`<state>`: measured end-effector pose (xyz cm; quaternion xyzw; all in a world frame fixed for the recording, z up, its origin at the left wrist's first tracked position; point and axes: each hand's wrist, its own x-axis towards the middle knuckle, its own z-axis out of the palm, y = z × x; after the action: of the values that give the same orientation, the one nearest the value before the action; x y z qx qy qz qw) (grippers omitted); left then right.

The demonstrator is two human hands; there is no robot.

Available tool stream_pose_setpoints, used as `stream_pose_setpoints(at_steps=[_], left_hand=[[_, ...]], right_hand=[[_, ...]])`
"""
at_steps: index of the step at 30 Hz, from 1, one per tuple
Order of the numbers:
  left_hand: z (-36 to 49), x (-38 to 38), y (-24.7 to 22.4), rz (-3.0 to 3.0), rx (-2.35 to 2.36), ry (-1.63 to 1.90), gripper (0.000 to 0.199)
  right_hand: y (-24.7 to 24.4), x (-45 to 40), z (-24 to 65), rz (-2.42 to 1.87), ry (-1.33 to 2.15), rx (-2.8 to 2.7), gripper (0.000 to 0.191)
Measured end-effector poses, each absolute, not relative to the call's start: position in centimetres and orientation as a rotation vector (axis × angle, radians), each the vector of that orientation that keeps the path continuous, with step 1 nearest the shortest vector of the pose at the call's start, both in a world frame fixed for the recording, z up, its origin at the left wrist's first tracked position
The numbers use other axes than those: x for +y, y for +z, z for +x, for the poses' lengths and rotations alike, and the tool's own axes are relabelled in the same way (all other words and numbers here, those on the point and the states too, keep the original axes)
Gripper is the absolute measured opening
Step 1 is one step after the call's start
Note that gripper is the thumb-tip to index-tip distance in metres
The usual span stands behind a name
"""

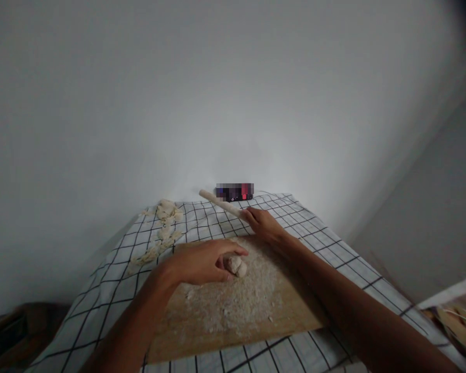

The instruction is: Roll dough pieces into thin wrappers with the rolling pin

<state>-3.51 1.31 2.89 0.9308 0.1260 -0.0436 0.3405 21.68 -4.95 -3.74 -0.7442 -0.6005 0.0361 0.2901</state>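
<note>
My left hand (212, 260) curls around a small lump of dough (236, 266) on a wooden board (178, 334). Its thumb and fingers are on either side of the dough, and the palm side is hidden. Loose flour (244, 305) is scattered over the middle of the board. Beyond the board's far edge, my right hand (262, 223) grips one end of a pale rolling pin (221, 203). The pin is raised at a slant, its free end pointing away to the left.
On the far left of the checked tablecloth (202, 220) lie flattened dough pieces (165, 223). A dark, partly blurred-out object (235, 192) stands at the back by the white wall (233, 103). A dark box (19, 331) sits low at left.
</note>
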Motion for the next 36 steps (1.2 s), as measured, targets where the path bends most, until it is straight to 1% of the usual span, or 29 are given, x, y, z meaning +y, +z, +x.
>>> stream_pose_setpoints(at_steps=[2, 3, 4, 8, 10, 15, 18, 20, 23, 25, 27, 28, 29, 31, 34, 36], left_hand=[[-3.6, 1.4, 2.8, 2.390, 0.427, -0.150, 0.073], [-3.5, 1.4, 2.7, 2.393, 0.475, -0.146, 0.076], [-3.4, 1.4, 2.6, 2.410, 0.506, -0.118, 0.072], [-3.0, 1.7, 2.0, 2.402, 0.418, -0.045, 0.044], [-3.0, 2.1, 1.7, 2.348, 0.314, -0.034, 0.038], [-3.2, 2.7, 1.1, 2.287, 0.234, -0.024, 0.036], [-3.3, 2.5, 1.7, 2.287, 0.300, -0.021, 0.045], [-3.3, 2.3, 2.6, 2.324, 0.353, 0.161, 0.044], [-3.0, 2.1, 4.6, 2.345, 0.409, 0.705, 0.036], [-2.9, 1.9, 5.9, 2.378, 0.444, 1.040, 0.035], [-3.1, 1.9, 6.7, 2.480, 0.505, 1.230, 0.034], [-3.4, 1.8, 6.9, 2.541, 0.549, 1.247, 0.035], [-3.7, 1.7, 7.0, 2.603, 0.598, 1.198, 0.036], [-4.5, 1.5, 6.7, 2.700, 0.710, 0.962, 0.037], [-5.1, 0.8, 5.5, 2.774, 0.863, 0.595, 0.036], [-5.0, 0.2, 4.4, 2.799, 0.930, 0.463, 0.036]], right_hand=[[-3.9, -4.9, 21.9, -1.970, 0.130, -1.545, 0.059], [-4.1, -4.9, 22.0, -1.962, 0.139, -1.527, 0.062], [-4.2, -4.9, 22.0, -1.952, 0.144, -1.516, 0.063], [-4.6, -4.9, 22.4, -1.919, 0.133, -1.517, 0.063], [-4.7, -4.8, 22.6, -1.922, 0.131, -1.524, 0.062], [-5.0, -4.7, 22.8, -1.913, 0.126, -1.526, 0.060], [-5.0, -4.9, 22.6, -1.872, 0.133, -1.496, 0.054], [-4.5, -5.2, 22.5, -1.841, 0.164, -1.497, 0.047], [-2.8, -5.5, 22.2, -1.846, 0.125, -1.579, 0.037], [-0.9, -5.9, 21.7, -1.872, 0.033, -1.640, 0.034], [1.0, -6.8, 20.9, -1.868, -0.011, -1.726, 0.032], [1.7, -7.4, 20.4, -1.859, 0.000, -1.784, 0.031], [2.4, -8.3, 19.9, -1.853, 0.026, -1.851, 0.031], [3.0, -10.4, 18.7, -1.880, 0.077, -1.975, 0.031], [2.6, -13.5, 17.5, -1.973, 0.095, -2.105, 0.034], [2.1, -14.7, 17.1, -2.044, 0.079, -2.093, 0.037]])
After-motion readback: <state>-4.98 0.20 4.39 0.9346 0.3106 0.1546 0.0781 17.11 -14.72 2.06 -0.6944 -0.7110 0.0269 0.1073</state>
